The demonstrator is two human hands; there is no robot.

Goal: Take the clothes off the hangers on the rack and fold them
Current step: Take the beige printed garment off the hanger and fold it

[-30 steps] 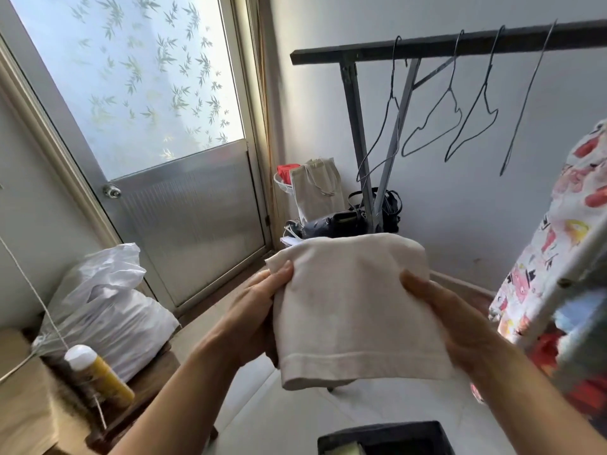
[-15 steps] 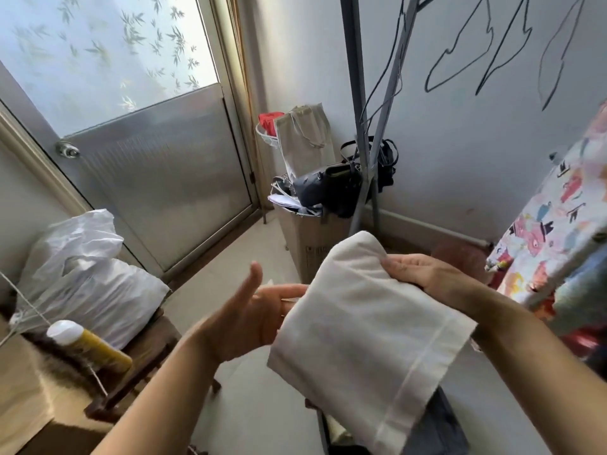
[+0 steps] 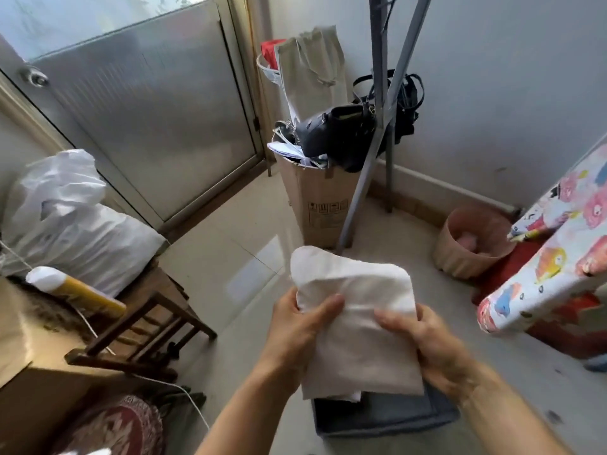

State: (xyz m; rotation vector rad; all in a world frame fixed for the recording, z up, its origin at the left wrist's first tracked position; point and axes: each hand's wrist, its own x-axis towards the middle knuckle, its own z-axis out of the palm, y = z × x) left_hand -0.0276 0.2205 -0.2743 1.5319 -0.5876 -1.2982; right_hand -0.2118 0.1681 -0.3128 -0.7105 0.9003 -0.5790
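A folded white cloth point(image 3: 356, 310) is held low in front of me. My left hand point(image 3: 300, 326) grips its left edge with the thumb across the front. My right hand point(image 3: 427, 343) grips its right edge, thumb on top. Directly under the cloth, on the floor, sits a dark bin point(image 3: 387, 418) with folded grey-blue fabric in it. The grey legs of the clothes rack point(image 3: 377, 133) rise at the top centre; its bar and hangers are out of view.
A cardboard box point(image 3: 320, 205) with black bags stands by the rack legs. A wooden stool point(image 3: 144, 323) with a white plastic sack point(image 3: 72, 224) is at left. A patterned cloth point(image 3: 555, 261) drapes at right, a tan basket point(image 3: 469, 244) beside it.
The view has tilted down, so the bar and hangers left the frame. My left hand, open half a second ago, now grips the cloth again. The cloth has dropped lower, over the bin.
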